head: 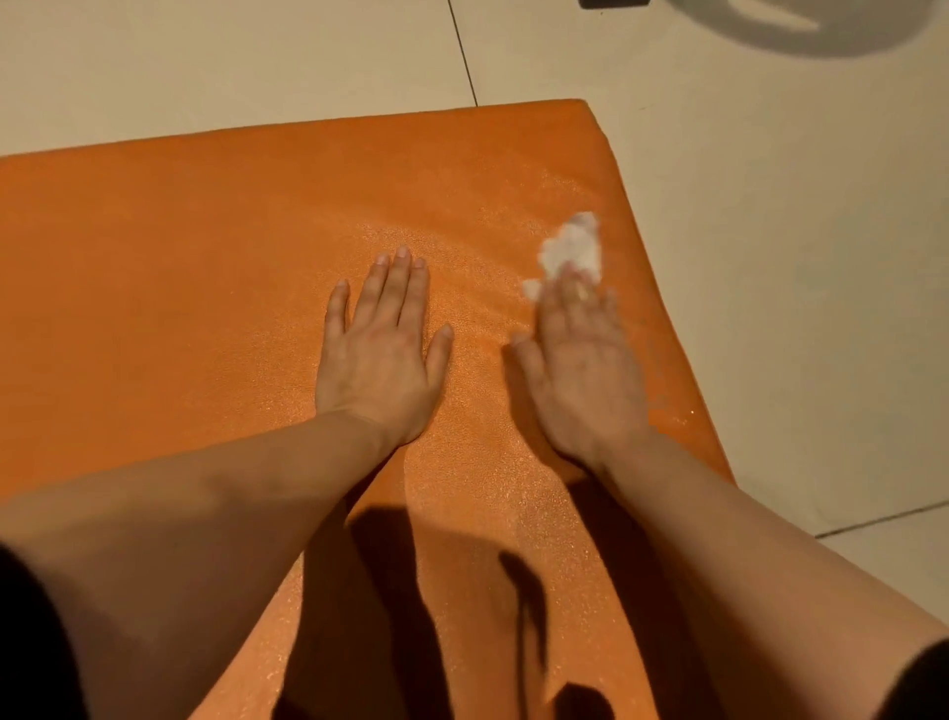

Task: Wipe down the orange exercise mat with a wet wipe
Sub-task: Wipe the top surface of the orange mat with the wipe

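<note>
The orange exercise mat [215, 246] lies on the floor and fills most of the view, its far right corner near the top middle. My left hand [382, 344] rests flat on the mat with straight fingers, palm down. My right hand [580, 360] is blurred and also lies flat, its straight fingers pressing on a crumpled white wet wipe [572, 246] near the mat's right edge. Most of the wipe sticks out beyond the fingertips. The mat glistens damply around both hands.
Pale tiled floor [770, 205] surrounds the mat at the back and right, with dark grout lines. A round shadow and a dark object [613, 3] sit at the top right. Shadows of my arms fall across the near part of the mat.
</note>
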`<state>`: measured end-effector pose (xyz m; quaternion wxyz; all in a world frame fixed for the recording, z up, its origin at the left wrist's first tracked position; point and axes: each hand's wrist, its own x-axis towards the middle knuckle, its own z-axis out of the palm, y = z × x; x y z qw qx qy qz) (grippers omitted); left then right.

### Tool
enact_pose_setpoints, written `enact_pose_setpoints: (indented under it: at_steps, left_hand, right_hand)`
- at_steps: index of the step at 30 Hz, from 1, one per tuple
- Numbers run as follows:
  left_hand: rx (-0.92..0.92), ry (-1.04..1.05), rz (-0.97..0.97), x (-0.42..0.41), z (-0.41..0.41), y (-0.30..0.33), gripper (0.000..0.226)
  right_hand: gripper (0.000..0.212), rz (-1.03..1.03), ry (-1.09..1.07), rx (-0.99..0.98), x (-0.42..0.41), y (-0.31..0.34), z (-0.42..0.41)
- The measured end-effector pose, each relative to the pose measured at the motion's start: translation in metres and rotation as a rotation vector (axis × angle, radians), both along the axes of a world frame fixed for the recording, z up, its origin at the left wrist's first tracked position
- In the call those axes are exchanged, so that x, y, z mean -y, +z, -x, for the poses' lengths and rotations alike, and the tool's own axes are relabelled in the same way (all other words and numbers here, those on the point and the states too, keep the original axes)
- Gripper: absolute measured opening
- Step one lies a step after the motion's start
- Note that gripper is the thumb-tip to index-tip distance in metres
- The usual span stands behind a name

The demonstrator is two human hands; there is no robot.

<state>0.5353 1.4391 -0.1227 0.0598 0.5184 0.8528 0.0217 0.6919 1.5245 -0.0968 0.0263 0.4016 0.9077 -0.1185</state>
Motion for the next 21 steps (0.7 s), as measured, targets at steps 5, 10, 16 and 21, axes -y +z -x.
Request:
enact_pose_setpoints:
  at_steps: [5, 10, 16, 21]
  left_hand:
    - [-0.003, -0.014, 0.048, 0.000, -0.002, 0.003, 0.064]
    - [0.087, 0.006, 0.114, 0.002, -0.006, 0.016, 0.059]
    - [0.216, -0.046, 0.033, 0.056, -0.061, 0.035, 0.063]
    - [0.259, -0.064, 0.032, 0.102, -0.097, 0.040, 0.065]
  right_hand:
    - [0.071, 0.003, 0.345, 0.020, 0.011, 0.000, -0.008]
    - [0.065, -0.047, -0.018, 0.100, -0.012, 0.001, -0.034]
    - [0.063, 0.064, 0.301, 0.001, 0.067, 0.006, -0.030]
    - [0.067, -0.008, 0.047, 0.086, 0.035, 0.007, -0.076]
